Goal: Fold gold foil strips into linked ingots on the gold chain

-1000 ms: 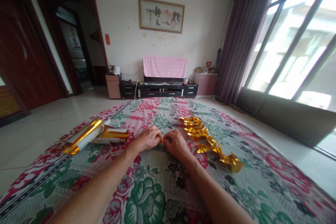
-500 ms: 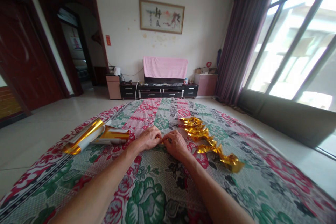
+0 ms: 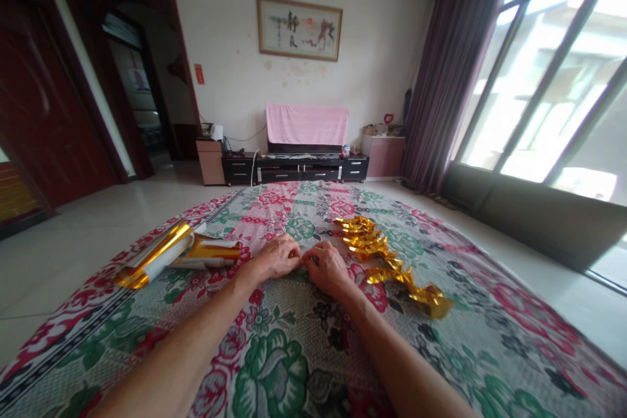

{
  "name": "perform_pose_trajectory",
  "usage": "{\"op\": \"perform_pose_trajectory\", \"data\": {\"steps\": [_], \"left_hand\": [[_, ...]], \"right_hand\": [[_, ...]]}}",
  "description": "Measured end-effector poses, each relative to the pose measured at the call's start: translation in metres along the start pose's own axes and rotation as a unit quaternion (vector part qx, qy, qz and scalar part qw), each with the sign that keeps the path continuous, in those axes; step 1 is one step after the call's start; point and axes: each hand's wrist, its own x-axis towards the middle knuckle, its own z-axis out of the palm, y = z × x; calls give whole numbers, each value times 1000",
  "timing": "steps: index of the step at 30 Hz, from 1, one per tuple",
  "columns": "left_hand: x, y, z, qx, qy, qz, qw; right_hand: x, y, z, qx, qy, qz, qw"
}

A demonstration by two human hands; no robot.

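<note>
Apparently, I'm pinching a tiny, mostly hidden gold foil scrap (image 3: 302, 261) mid-frame between left hand (image 3: 277, 256) and right hand (image 3: 327, 266); uneven tugging could be tearing it.

Up on the wall (image 3: 220, 19), here's the writing: the framed picture (image 3: 299, 27) carries two large dark Chinese characters (image 3: 292, 21), one above the other! The upper looks like 静; the lower is too blurred to be sure of. Just left of them runs a column of smaller characters (image 3: 279, 31), too tiny to read. Further left, the red slip (image 3: 199, 74) shows marks, none legible.
</note>
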Motion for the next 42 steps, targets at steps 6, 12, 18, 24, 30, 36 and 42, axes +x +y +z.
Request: {"op": "perform_pose_trajectory", "data": {"steps": [6, 12, 18, 24, 30, 36, 42], "left_hand": [[-1, 2, -2, -4, 3, 5, 1000], [-1, 4, -1, 9, 9, -5, 1000], [-3, 7, -6, 18, -3, 12, 1000], [-2, 3, -9, 8, -8, 38, 999], [-2, 0, -12, -12, -20, 23, 999], [-5, -1, -19, -55, -43, 22, 997], [-7, 0, -28, -105, -66, 2, 992]], "right_hand": [[-1, 0, 0, -7, 2, 1, 1000], [0, 1, 2, -15, 9, 8, 1000], [-1, 1, 3, -13, 9, 11, 1000], [-1, 1, 1, -11, 11, 1, 1000], [-1, 1, 1, -9, 12, -5, 1000], [-2, 0, 1, -3, 19, -6, 1000], [-2, 1, 1, -1, 21, -18, 1000]]}}
